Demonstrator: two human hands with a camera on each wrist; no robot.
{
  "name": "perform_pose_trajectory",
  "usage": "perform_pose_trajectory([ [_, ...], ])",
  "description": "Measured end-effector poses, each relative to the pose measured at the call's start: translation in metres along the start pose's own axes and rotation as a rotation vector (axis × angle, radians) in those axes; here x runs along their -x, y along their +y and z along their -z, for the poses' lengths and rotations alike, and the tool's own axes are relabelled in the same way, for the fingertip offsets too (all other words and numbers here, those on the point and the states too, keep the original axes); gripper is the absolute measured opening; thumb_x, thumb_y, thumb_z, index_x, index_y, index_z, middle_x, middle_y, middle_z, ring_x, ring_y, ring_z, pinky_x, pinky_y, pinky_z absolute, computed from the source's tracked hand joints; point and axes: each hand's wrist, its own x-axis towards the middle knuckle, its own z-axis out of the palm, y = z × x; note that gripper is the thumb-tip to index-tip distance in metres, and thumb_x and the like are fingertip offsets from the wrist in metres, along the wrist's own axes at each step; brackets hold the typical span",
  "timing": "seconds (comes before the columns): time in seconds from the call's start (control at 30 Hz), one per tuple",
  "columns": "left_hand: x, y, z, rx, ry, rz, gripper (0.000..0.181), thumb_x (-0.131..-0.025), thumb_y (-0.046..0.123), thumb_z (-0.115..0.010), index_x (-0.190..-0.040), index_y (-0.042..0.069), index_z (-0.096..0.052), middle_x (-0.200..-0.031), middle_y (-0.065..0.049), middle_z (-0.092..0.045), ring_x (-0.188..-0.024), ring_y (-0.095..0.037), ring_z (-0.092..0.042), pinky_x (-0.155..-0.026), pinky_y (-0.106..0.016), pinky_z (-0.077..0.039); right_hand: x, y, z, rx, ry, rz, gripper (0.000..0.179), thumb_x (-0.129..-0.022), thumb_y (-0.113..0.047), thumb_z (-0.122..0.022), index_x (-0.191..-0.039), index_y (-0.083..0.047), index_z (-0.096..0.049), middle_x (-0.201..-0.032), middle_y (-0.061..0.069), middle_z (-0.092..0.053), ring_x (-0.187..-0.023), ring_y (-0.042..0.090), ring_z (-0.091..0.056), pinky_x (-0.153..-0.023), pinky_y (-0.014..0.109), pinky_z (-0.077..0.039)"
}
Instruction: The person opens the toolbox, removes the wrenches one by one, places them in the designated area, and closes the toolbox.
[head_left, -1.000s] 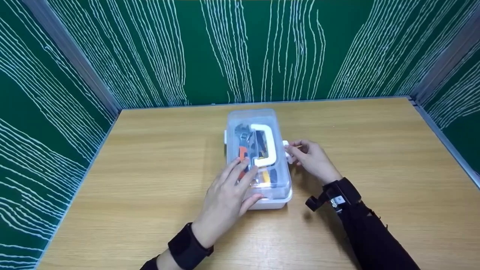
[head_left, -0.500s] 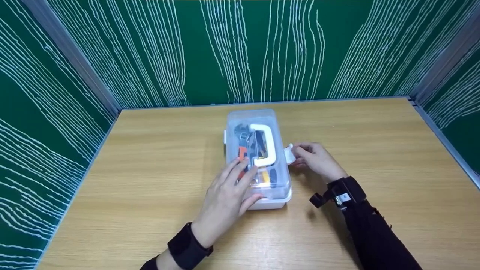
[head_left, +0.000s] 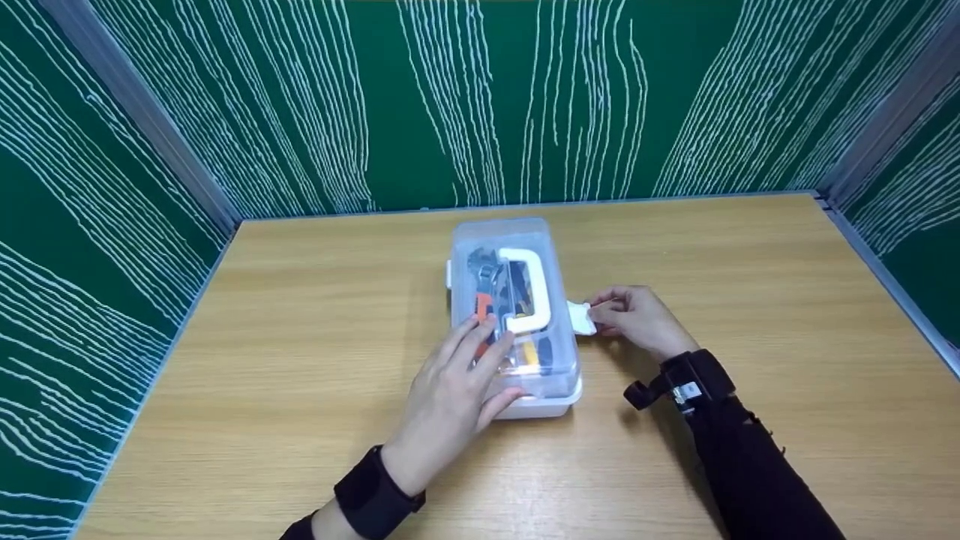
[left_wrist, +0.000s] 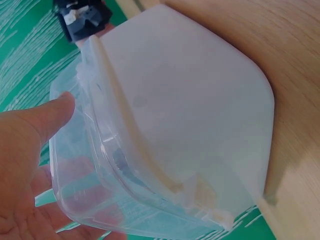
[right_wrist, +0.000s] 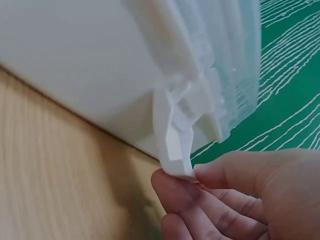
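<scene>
A toolbox point(head_left: 555, 409) with a white base and a clear lid point(head_left: 495, 234) stands on the table, lid down. Through the lid show an adjustable wrench point(head_left: 486, 276) with an orange grip and other tools with yellow parts. My left hand point(head_left: 450, 390) rests on the near left of the lid, fingers spread, thumb at the near end. On the right side, a white latch point(head_left: 581, 318) sticks outward from the box, and my right hand point(head_left: 637, 321) pinches its free end between thumb and fingers. In the right wrist view the latch point(right_wrist: 172, 135) is swung away from the lid.
A white carrying handle point(head_left: 541, 292) lies folded on the lid. Another white latch point(head_left: 449, 274) sits on the left side. The wooden table point(head_left: 300, 337) is bounded by green walls point(head_left: 405, 112) with white streaks at the back and sides.
My right hand has pulled the latch outward and down, from close against the box's side to sticking out. My left hand has stayed in place on the lid.
</scene>
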Motion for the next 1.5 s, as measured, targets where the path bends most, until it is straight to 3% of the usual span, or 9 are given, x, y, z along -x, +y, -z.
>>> perform_pose_trajectory([
  [0.2,0.000,0.000,0.000,0.000,-0.004,0.003,0.059,-0.098,0.048,-0.076,-0.145,0.014,-0.065,-0.153,-0.014,-0.061,-0.148,-0.035,-0.053,-0.122,-0.050,-0.049,-0.003,0.004,-0.006,0.052,0.005,-0.001,0.031,-0.100,-0.010,-0.074,-0.125,0.008,-0.069,-0.102,0.008,-0.076,-0.084,0.010,-0.070,-0.078,0.021,-0.062],
  [0.5,0.001,-0.001,-0.001,-0.002,0.026,-0.014,0.060,-0.097,0.049,-0.077,-0.144,0.013,-0.065,-0.153,-0.015,-0.061,-0.148,-0.036,-0.053,-0.118,-0.051,-0.052,-0.002,0.003,-0.015,0.064,-0.045,0.006,0.032,-0.103,-0.014,-0.072,-0.125,0.008,-0.073,-0.105,0.009,-0.081,-0.084,0.007,-0.075,-0.076,0.020,-0.063],
  [0.77,0.000,-0.001,-0.002,-0.014,0.061,-0.030,0.060,-0.094,0.047,-0.080,-0.141,0.012,-0.067,-0.150,-0.014,-0.063,-0.146,-0.035,-0.055,-0.120,-0.048,-0.050,-0.001,0.000,-0.017,0.033,-0.072,0.015,0.036,-0.105,-0.012,-0.069,-0.131,0.012,-0.068,-0.119,0.021,-0.077,-0.087,0.007,-0.076,-0.083,0.023,-0.065],
  [0.93,0.000,-0.002,0.001,0.051,0.034,-0.008,0.059,-0.095,0.045,-0.080,-0.142,0.012,-0.065,-0.153,-0.017,-0.058,-0.146,-0.037,-0.054,-0.119,-0.051,-0.051,0.000,-0.005,-0.016,0.037,-0.079,0.014,0.042,-0.105,-0.020,-0.071,-0.135,0.008,-0.068,-0.128,0.024,-0.074,-0.096,0.010,-0.076,-0.088,0.023,-0.064],
  [1.07,-0.003,-0.005,0.011,0.164,-0.017,0.074,0.065,-0.096,0.045,-0.079,-0.148,0.012,-0.060,-0.158,-0.020,-0.052,-0.146,-0.038,-0.053,-0.116,-0.052,-0.053,0.002,-0.009,-0.011,0.055,-0.072,0.033,0.047,-0.103,-0.029,-0.074,-0.138,0.001,-0.068,-0.135,0.021,-0.073,-0.112,0.018,-0.075,-0.098,0.024,-0.061],
  [1.3,-0.011,-0.017,0.027,0.408,-0.118,0.363,0.084,-0.098,0.052,-0.074,-0.163,0.008,-0.043,-0.166,-0.020,-0.044,-0.153,-0.038,-0.046,-0.125,-0.057,-0.042,0.004,-0.013,-0.004,0.044,-0.058,0.087,0.057,-0.099,-0.038,-0.078,-0.145,-0.007,-0.066,-0.148,0.013,-0.068,-0.141,0.029,-0.062,-0.127,0.048,-0.042],
  [1.4,-0.012,-0.023,0.029,0.502,-0.165,0.490,0.087,-0.100,0.055,-0.071,-0.167,0.012,-0.035,-0.170,-0.016,-0.041,-0.155,-0.036,-0.045,-0.124,-0.062,-0.041,0.004,-0.014,-0.003,0.024,-0.074,0.101,0.060,-0.098,-0.038,-0.080,-0.147,-0.007,-0.064,-0.152,0.010,-0.065,-0.145,0.027,-0.059,-0.127,0.040,-0.042],
  [1.5,-0.012,-0.028,0.029,0.561,-0.205,0.558,0.090,-0.101,0.057,-0.068,-0.170,0.015,-0.030,-0.172,-0.014,-0.040,-0.153,-0.036,-0.047,-0.121,-0.062,-0.045,0.004,-0.014,-0.002,-0.008,-0.116,0.120,0.065,-0.097,-0.034,-0.081,-0.151,-0.003,-0.058,-0.156,0.014,-0.061,-0.145,0.029,-0.059,-0.117,0.025,-0.049],
])
